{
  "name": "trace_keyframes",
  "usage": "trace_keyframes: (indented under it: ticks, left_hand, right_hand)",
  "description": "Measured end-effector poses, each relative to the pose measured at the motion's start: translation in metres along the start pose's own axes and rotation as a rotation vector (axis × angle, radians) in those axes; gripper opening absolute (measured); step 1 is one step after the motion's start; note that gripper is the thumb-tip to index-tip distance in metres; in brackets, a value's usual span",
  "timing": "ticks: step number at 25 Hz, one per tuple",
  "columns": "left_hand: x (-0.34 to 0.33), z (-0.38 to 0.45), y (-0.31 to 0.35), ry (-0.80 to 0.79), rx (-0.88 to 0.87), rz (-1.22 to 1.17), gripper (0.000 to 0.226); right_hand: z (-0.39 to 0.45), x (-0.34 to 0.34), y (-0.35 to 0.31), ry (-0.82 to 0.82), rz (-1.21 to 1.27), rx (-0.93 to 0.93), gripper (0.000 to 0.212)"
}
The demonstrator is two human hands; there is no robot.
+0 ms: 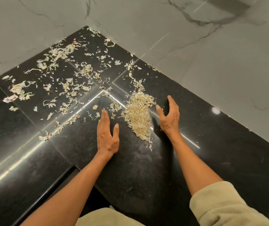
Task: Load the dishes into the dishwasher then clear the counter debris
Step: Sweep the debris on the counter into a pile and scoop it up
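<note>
both the left hand (107, 134) and right hand (169, 115), fingers wide and holding nothing, flank a peel heap (138, 115) on the black tabletop (146, 176), scraps (57, 82) blurring toward ten o'clock.

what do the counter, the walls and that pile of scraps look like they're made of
Counter: polished black stone, probably granite, with fine speckle, mirror glare and seams. Walls: pale marble-look slabs or tiles, grey veins, satin sheen. Pile of scraps: dry, papery, straw-coloured peelings, perhaps garlic or onion skins.
</note>
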State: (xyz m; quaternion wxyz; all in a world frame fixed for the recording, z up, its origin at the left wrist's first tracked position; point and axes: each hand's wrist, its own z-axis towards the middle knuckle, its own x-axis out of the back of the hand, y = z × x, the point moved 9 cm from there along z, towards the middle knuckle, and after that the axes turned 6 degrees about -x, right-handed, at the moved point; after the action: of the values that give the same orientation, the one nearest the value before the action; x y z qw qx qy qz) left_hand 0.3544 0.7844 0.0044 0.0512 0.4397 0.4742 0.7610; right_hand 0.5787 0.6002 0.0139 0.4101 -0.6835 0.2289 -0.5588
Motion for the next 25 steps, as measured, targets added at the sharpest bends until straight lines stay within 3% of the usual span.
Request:
trace_keyframes:
  ticks: [5, 11, 16, 20, 25]
  left_hand:
    - [-0.004, 0.025, -0.011, -0.111, -0.020, 0.135, 0.075]
    - [-0.028, 0.047, -0.003, -0.258, -0.102, 0.210, 0.075]
    - [-0.041, 0.055, 0.007, -0.309, -0.105, 0.063, 0.074]
    - [-0.037, 0.037, 0.013, -0.263, -0.096, -0.064, 0.066]
    - [-0.022, 0.012, 0.016, -0.204, -0.100, -0.198, 0.069]
  right_hand:
    - [0.026, -0.042, -0.018, -0.158, -0.206, 0.105, 0.091]
    - [0.019, -0.080, -0.045, -0.262, -0.079, 0.118, 0.083]
    - [-0.016, -0.107, -0.063, -0.350, -0.047, 0.188, 0.075]
    - [-0.042, -0.118, -0.073, -0.384, 0.021, 0.203, 0.063]
    - [-0.068, -0.127, -0.073, -0.457, 0.061, 0.191, 0.067]
